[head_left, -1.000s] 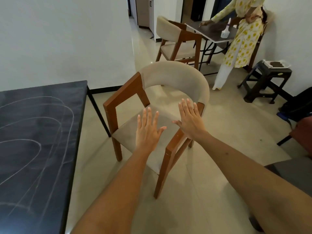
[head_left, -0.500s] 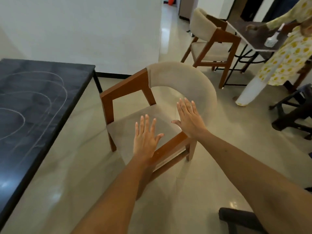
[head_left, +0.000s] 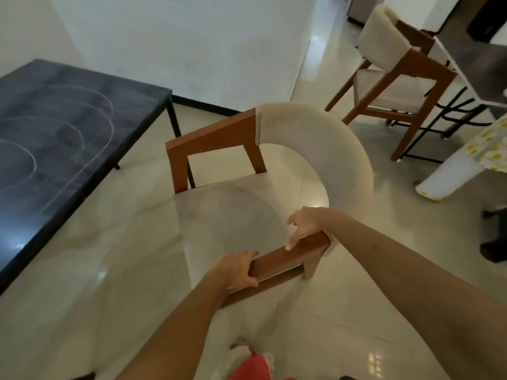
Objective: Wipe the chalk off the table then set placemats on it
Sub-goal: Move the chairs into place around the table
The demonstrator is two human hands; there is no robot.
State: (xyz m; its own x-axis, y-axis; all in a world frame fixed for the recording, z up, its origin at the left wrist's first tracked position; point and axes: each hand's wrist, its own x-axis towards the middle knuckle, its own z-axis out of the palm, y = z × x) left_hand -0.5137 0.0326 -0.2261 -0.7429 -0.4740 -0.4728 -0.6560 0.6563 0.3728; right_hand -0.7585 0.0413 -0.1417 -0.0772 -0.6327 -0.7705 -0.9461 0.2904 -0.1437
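Observation:
The black table [head_left: 129, 102] stands at the left, its top marked with curved white chalk lines [head_left: 82, 138]. In front of me is a wooden chair [head_left: 208, 138] with a beige seat and a curved padded back. My left hand [head_left: 236, 270] grips the front end of the chair's near wooden armrest [head_left: 285, 259]. My right hand [head_left: 307, 223] holds the same armrest farther back, thumb on the wood and fingers curled over it. No cloth or placemats are in view.
A second matching chair [head_left: 397, 64] stands at the upper right beside another dark table [head_left: 480, 58]. A person's leg in white with a yellow-patterned garment [head_left: 450, 171] is at the right edge. Glossy tiled floor lies between the chair and the black table.
Both hands were held flat and open above the chair; they have dropped and closed on its near armrest. The view has tilted down and drawn closer to the chair.

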